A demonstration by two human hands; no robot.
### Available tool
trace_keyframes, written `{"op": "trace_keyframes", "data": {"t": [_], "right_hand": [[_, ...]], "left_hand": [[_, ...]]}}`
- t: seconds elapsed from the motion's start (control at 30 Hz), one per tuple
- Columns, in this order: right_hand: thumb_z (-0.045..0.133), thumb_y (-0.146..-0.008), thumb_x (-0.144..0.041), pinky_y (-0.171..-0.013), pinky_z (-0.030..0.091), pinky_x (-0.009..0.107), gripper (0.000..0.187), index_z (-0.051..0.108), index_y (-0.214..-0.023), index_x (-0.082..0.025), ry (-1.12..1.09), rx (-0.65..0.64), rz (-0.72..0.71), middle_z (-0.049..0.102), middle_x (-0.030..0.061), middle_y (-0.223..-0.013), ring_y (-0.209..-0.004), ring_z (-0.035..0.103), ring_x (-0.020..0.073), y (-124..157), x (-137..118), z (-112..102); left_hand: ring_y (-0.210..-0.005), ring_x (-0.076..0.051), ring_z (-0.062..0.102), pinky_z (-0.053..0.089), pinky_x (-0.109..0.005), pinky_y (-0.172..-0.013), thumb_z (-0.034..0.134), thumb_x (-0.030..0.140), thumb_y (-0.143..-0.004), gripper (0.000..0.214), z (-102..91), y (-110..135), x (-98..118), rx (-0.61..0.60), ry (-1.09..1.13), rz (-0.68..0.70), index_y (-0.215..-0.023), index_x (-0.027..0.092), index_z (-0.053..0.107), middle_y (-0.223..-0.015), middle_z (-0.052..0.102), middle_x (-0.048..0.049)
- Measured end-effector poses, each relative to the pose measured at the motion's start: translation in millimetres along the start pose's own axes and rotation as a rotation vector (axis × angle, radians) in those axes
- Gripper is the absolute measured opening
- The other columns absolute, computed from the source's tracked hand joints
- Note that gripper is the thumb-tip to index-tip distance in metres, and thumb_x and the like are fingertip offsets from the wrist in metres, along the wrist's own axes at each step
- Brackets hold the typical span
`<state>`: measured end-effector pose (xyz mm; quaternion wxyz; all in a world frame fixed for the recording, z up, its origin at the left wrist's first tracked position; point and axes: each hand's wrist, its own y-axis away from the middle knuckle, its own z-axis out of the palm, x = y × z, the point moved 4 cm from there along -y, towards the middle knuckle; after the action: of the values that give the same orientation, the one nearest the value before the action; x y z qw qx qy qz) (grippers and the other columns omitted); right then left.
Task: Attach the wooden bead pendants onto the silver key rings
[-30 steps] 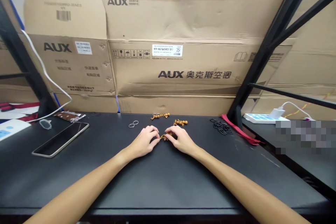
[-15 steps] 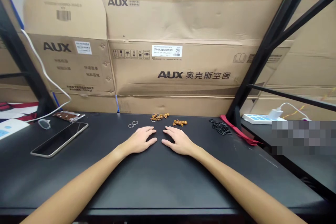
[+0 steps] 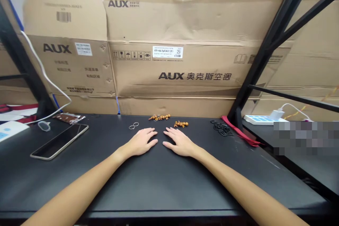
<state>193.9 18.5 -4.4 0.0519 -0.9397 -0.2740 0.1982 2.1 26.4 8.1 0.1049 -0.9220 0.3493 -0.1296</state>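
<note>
My left hand (image 3: 143,141) lies palm down on the dark table (image 3: 169,183), fingers stretched out and holding nothing. Opposite it, my right hand (image 3: 179,142) rests the same way, a narrow gap between the two. Two thin metal rings (image 3: 134,125) lie just beyond the left hand's knuckles. A cluster of small golden-brown beaded figures (image 3: 160,117), with what looks like a ring among them, sits behind the gap. Another golden-brown beaded piece (image 3: 181,124) is close past my right fingertips. Farther right is a loose pile of black rings or loops (image 3: 222,128).
A smartphone (image 3: 60,141) and a brown packet (image 3: 69,118) lie at the left, near a white cable (image 3: 49,77). Cardboard (image 3: 169,88) walls off the back. At the right are a red strap (image 3: 239,132), a black metal frame (image 3: 241,95) and a power strip (image 3: 261,120).
Both hands stay in place. The view shifts very slightly. The cluster of golden-brown figures at the back looks a little rearranged, spread more to the left.
</note>
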Motion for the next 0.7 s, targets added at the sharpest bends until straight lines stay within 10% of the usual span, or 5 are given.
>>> {"op": "trace_keyframes", "data": {"t": [0.7], "right_hand": [[0.038, -0.089, -0.061, -0.116, 0.015, 0.046, 0.065, 0.038, -0.142, -0.024, 0.005, -0.05, -0.066, 0.028, 0.0056, -0.15, -0.14, 0.021, 0.0257, 4, -7, 1]], "left_hand": [[-0.129, -0.025, 0.042, 0.032, -0.042, -0.108, 0.04, 0.046, -0.093, 0.046, 1.9, 0, -1, 0.017, 0.027, 0.005, -0.127, 0.019, 0.054, -0.138, 0.048, -0.012]]}}
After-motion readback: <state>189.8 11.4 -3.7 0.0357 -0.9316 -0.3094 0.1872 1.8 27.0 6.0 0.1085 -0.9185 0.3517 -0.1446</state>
